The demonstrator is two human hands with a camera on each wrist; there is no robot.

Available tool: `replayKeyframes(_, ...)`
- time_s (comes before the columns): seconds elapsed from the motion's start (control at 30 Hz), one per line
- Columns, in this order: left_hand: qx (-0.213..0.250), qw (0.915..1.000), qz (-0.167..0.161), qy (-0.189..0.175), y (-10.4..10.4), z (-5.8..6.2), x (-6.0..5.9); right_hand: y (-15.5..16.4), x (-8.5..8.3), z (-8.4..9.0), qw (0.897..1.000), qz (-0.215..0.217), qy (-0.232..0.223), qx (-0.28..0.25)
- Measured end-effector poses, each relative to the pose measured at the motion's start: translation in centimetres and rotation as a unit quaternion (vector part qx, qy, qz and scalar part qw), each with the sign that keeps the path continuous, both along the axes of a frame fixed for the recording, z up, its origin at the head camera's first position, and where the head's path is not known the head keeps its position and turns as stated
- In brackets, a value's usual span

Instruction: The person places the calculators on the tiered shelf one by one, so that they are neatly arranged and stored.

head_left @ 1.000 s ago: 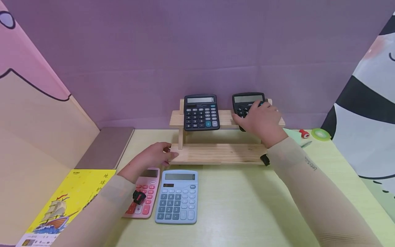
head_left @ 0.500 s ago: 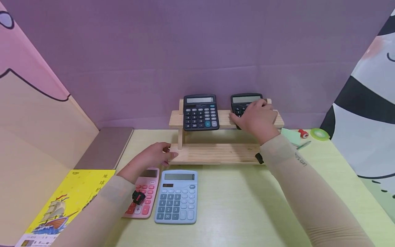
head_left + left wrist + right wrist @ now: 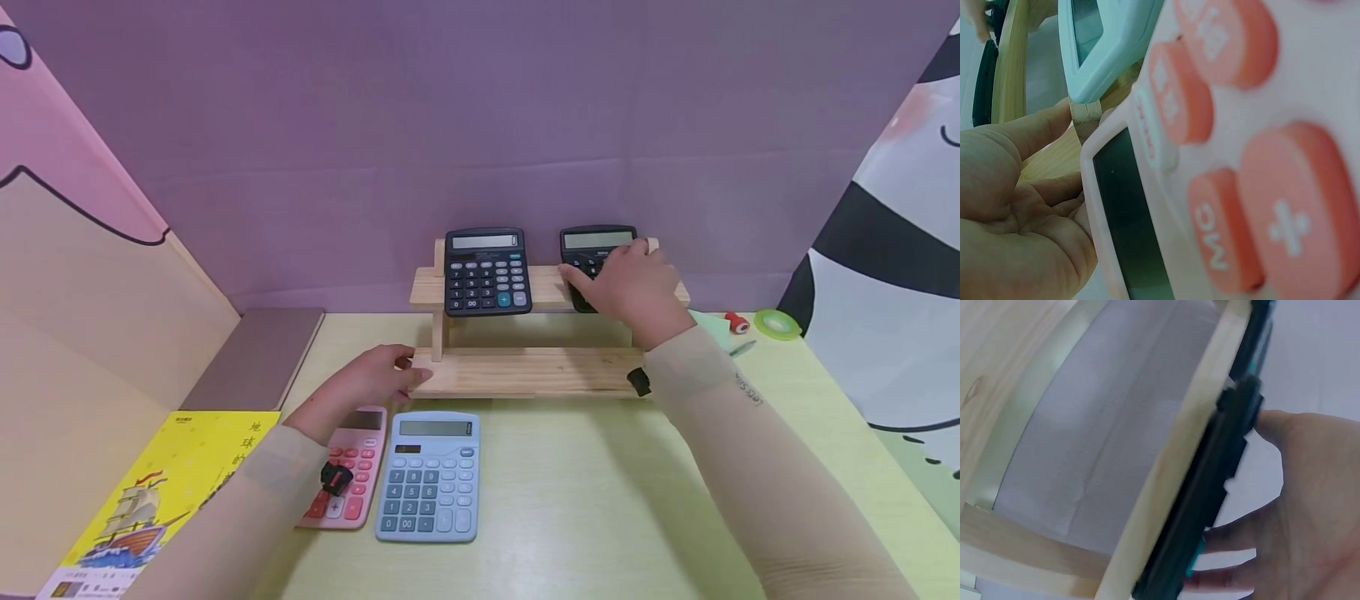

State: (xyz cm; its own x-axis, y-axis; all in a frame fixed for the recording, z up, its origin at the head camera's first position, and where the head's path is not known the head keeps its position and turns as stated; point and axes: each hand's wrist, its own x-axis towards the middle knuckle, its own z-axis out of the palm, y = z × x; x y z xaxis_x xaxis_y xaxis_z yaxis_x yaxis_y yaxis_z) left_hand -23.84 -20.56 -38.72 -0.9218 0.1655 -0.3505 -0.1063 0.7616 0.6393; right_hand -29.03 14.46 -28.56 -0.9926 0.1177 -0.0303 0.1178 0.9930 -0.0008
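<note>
A two-tier wooden shelf [image 3: 525, 371] stands at the middle of the table. Two black calculators lean on its upper board. My right hand [image 3: 609, 268] lies over the right black calculator [image 3: 592, 242], with the thumb at its left edge and fingers curled round it. The right wrist view shows that calculator's edge [image 3: 1210, 500] against the board, my right hand [image 3: 1291, 506] behind it. My left hand [image 3: 408, 367] holds the left end of the lower board, above the pink calculator [image 3: 348, 487]. In the left wrist view the thumb [image 3: 1041, 128] reaches the board's end [image 3: 1088, 115].
The left black calculator [image 3: 487, 271] stands free on the upper board. A blue calculator [image 3: 429, 477] lies beside the pink one. A yellow book [image 3: 150, 500] and a grey board [image 3: 258, 354] sit at left. Green tape [image 3: 778, 325] and a red stamp [image 3: 738, 322] lie at right.
My right hand has shifted the right black calculator slightly left along the upper board and stayed on it. The left hand has not moved.
</note>
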Motion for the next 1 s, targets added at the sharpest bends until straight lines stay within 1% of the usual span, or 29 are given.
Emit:
replayKeyframes(0.1, 0.0, 1.0, 0.0, -0.001, 0.0, 0.1, 0.1, 1.3, 0.6, 0.3, 0.998, 0.03, 0.023, -0.049)
replayKeyframes(0.17, 0.0, 1.0, 0.001, -0.001, 0.0, 0.1, 0.1, 2.3, 1.1, 0.5, 0.993, 0.054, 0.047, -0.092)
replayKeyframes(0.23, -0.001, 1.0, -0.002, -0.001, 0.0, 0.1, 0.1, 3.5, 1.5, 0.6, 0.984, 0.077, 0.07, -0.146)
replayKeyframes(0.3, -0.003, 1.0, 0.0, -0.002, 0.0, 0.1, 0.1, 4.8, 1.9, 0.6, 0.971, 0.087, 0.092, -0.204)
replayKeyframes(0.4, -0.004, 1.0, 0.004, -0.004, 0.0, 0.1, 0.0, 7.0, 2.2, 0.3, 0.95, 0.076, 0.108, -0.284)
replayKeyframes(0.47, -0.004, 0.9999, 0.008, -0.007, 0.0, 0.0, -0.1, 8.6, 2.4, -0.3, 0.939, 0.057, 0.112, -0.321)
replayKeyframes(0.5, -0.004, 0.9999, 0.008, -0.008, 0.0, 0.0, -0.1, 9.5, 2.5, -0.7, 0.935, 0.048, 0.112, -0.334)
replayKeyframes(0.57, -0.006, 0.9999, 0.009, -0.009, 0.0, 0.0, -0.1, 11.2, 2.7, -1.7, 0.93, 0.035, 0.108, -0.35)
replayKeyframes(0.63, -0.007, 0.9999, 0.009, -0.011, 0.0, 0.0, -0.2, 12.6, 2.9, -2.8, 0.928, 0.03, 0.095, -0.36)
replayKeyframes(0.7, -0.008, 0.9999, 0.009, -0.012, 0.0, 0.0, -0.2, 13.7, 3.0, -4.0, 0.924, 0.031, 0.074, -0.373)
replayKeyframes(0.8, -0.008, 0.9999, 0.007, -0.012, 0.0, 0.0, -0.2, 15.0, 3.2, -5.8, 0.919, 0.038, 0.026, -0.391)
replayKeyframes(0.9, -0.007, 0.9999, 0.005, -0.011, 0.0, 0.0, -0.2, 15.9, 3.3, -7.6, 0.911, 0.036, -0.035, -0.409)
replayKeyframes(1.0, -0.007, 0.9999, 0.004, -0.01, 0.1, 0.0, -0.2, 16.5, 3.2, -9.1, 0.901, 0.036, -0.084, -0.424)
